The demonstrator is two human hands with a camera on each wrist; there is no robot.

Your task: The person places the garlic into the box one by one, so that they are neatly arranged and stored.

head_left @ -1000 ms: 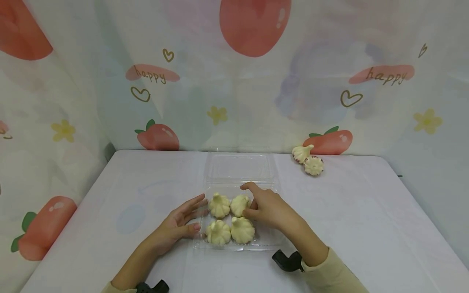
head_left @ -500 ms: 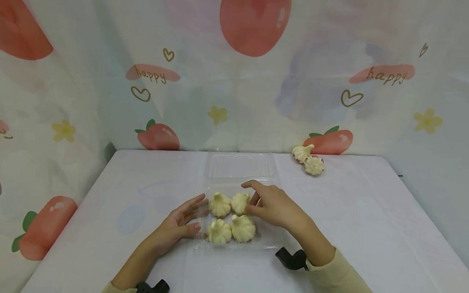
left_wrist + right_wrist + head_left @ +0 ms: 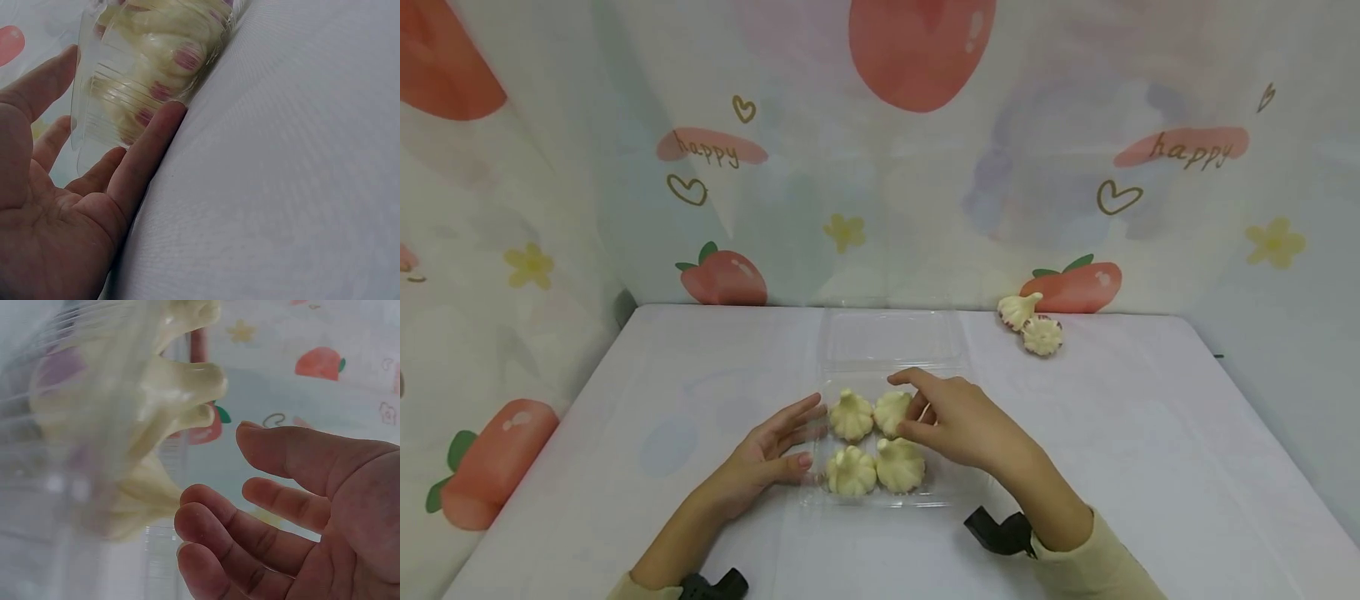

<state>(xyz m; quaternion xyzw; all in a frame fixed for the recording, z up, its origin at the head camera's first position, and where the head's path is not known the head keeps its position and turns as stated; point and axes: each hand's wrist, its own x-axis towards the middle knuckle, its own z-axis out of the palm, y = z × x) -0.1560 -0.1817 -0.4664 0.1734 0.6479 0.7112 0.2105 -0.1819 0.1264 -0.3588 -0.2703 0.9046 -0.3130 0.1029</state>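
In the head view a clear plastic clamshell box (image 3: 943,492) stands with its lid (image 3: 895,337) tipped back. Several cream garlic bulbs sit in its base, in two rows: back left (image 3: 852,415), back right (image 3: 891,412), front left (image 3: 852,472) and front right (image 3: 901,467). My left hand (image 3: 762,457) rests along the box's left wall, fingers extended; the left wrist view shows its fingertips at the ribbed plastic. My right hand (image 3: 958,417) hovers by the back right bulb, fingers loosely bent. In the right wrist view its fingers (image 3: 206,531) hold nothing.
Two more garlic bulbs with purplish marks, one upright (image 3: 1019,311) and one beside it (image 3: 1042,336), lie at the table's back right edge. A white cloth covers the table (image 3: 1120,433). Printed curtains (image 3: 880,192) stand behind and at the sides.
The garlic bulbs in the box have shifted very slightly right. My right hand's wrist has moved a little right, with the hand staying above the box. My left hand has barely moved.
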